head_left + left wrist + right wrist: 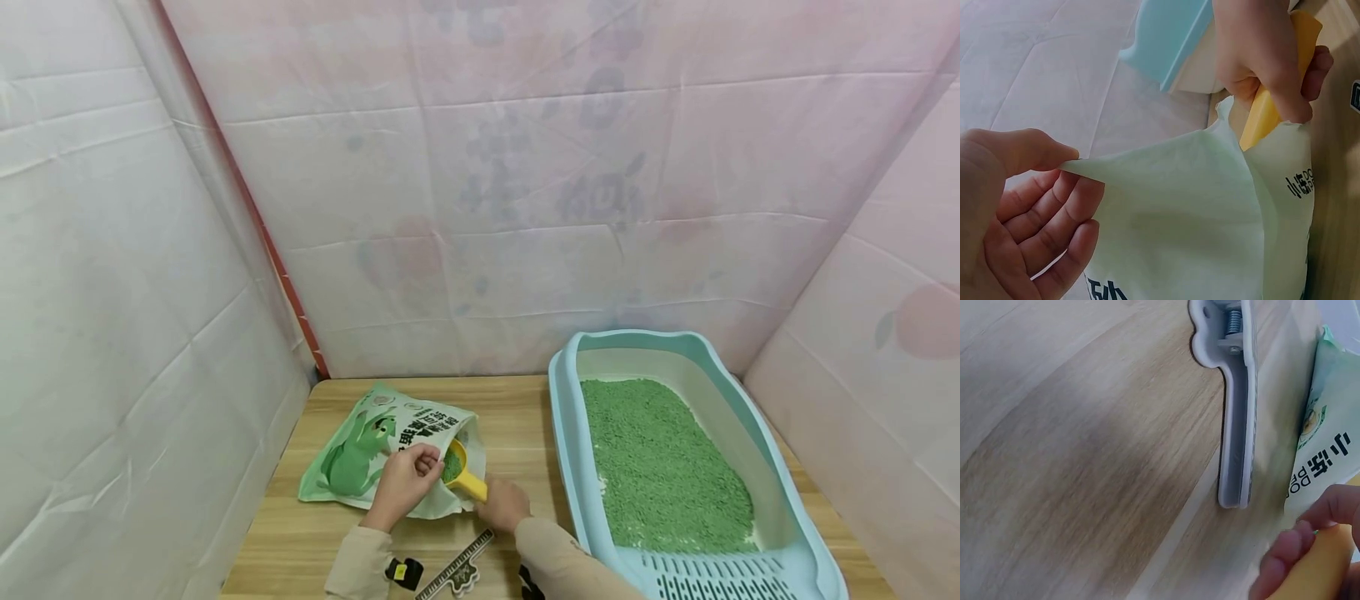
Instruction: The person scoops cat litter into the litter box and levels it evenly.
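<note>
A green and white litter bag (360,454) lies on its side on the table, its mouth toward the right. My left hand (408,482) pinches the upper edge of the bag's mouth between thumb and fingers, as the left wrist view shows (1041,206). The yellow scoop (467,479), with green granules in its bowl, sits in the bag's mouth. Around its handle curl the fingers of my right hand (504,503). In the right wrist view part of the yellow handle (1319,569) shows beneath those fingers.
At the right stands a blue litter box (564,442) holding green granules (660,467), with a slotted front step (712,575). A long bag clip (457,571) lies on the wooden table (517,408) near my right forearm. Fabric walls (480,275) enclose the table.
</note>
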A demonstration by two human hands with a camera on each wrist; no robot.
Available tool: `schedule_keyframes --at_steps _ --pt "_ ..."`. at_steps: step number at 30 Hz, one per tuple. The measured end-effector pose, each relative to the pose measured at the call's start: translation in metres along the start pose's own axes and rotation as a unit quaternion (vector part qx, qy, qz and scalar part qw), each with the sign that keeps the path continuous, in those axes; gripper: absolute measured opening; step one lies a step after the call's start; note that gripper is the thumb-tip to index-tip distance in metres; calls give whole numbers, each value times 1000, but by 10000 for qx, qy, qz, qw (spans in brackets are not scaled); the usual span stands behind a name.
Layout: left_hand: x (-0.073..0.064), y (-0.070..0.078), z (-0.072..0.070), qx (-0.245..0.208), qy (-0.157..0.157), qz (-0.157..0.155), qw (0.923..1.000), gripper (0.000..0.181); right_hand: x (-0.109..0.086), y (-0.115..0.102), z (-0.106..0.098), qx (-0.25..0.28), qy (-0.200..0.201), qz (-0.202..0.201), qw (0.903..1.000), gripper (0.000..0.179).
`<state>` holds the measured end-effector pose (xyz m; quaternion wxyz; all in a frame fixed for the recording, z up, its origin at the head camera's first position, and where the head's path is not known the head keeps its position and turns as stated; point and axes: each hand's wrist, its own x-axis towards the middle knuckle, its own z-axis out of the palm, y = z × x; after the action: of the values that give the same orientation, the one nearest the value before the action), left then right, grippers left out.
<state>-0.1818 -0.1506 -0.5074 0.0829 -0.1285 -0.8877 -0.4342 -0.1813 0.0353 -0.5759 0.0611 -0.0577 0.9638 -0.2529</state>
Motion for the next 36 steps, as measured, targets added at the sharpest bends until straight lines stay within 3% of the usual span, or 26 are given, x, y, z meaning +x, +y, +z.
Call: schedule_keyframes --at_steps 17,36 --pt "1 0 -1 11 -15 -47 10000 4 0 5 -6 -397 514 -109 9978 21" --pt "2 0 -2 -25 -34 -47 10000 4 -7 5 -25 -357 271 -185 9988 25"
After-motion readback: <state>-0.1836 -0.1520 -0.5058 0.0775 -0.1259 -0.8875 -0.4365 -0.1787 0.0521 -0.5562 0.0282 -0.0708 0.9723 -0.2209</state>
